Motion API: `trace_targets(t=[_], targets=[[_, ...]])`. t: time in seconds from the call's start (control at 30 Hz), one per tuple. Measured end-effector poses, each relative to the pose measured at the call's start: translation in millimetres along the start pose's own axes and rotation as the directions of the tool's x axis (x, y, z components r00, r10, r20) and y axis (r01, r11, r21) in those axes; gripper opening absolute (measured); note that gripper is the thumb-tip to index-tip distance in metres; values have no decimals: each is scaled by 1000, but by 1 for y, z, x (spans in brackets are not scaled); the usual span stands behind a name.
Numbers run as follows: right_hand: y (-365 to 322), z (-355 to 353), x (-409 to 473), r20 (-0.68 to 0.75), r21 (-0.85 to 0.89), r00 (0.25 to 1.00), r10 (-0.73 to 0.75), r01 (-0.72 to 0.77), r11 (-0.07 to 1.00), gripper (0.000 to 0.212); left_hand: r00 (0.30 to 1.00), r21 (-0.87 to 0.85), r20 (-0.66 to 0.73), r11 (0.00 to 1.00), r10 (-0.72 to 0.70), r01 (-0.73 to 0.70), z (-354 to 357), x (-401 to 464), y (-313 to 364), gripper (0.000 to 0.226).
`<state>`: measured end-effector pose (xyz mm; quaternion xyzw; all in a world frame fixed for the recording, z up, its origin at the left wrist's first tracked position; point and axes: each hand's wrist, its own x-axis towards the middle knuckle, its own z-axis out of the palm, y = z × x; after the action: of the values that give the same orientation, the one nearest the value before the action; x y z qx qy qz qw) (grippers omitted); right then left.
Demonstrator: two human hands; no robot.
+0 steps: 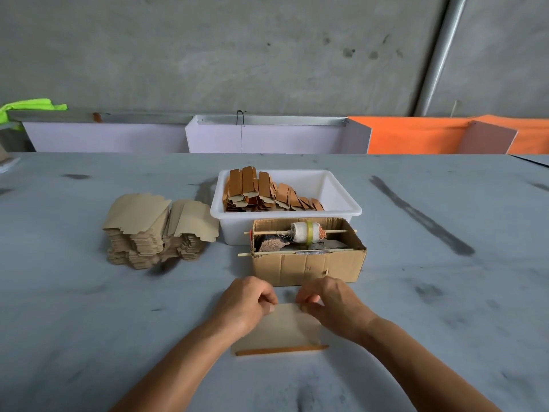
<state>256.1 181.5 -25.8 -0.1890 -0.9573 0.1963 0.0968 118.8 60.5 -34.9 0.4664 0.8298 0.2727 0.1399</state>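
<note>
From the head view, a flat cardboard piece point(285, 328) lies on the grey table point(445, 307), just in front of a brown carton point(309, 264). The left hand point(246, 304) pinches its far edge with curled fingers; the right hand point(329, 304) pinches the same edge just beside it. The carton carries a roller point(306, 232) on a stick. Behind it, a white tub point(341, 200) holds folded orange-brown pieces point(264, 191). A stack of flat blanks point(154, 230) sits left of the tub
</note>
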Motion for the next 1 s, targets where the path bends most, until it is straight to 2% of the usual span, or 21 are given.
trace_targets(t=[0.23, 0.43, 0.6, 0.73, 1.0], targets=[[2, 4, 0, -6, -47, 999, -33, 33, 998, 16, 999, 32, 47, 999, 7, -9, -8, 1, -4, 5], [1, 3, 2, 29, -130, 999, -38, 41, 991, 17, 996, 60, 78, 997, 39, -44, -10, 2, -7, 18], [3, 4, 2, 29, -136, 998, -53, 56, 989, 17, 998, 101, 34, 994, 49, -53, -12, -1, -10, 5], [5, 5, 2, 37, -103, 998, -57, 61, 993, 21, 997, 92, 22, 993, 74, -76, -12, -3, -9, 5], [6, 8, -3, -74, -111, 992, -103, 94, 989, 16, 973, 107, -70, 971, 221, -213, -9, -10, -10, 5]])
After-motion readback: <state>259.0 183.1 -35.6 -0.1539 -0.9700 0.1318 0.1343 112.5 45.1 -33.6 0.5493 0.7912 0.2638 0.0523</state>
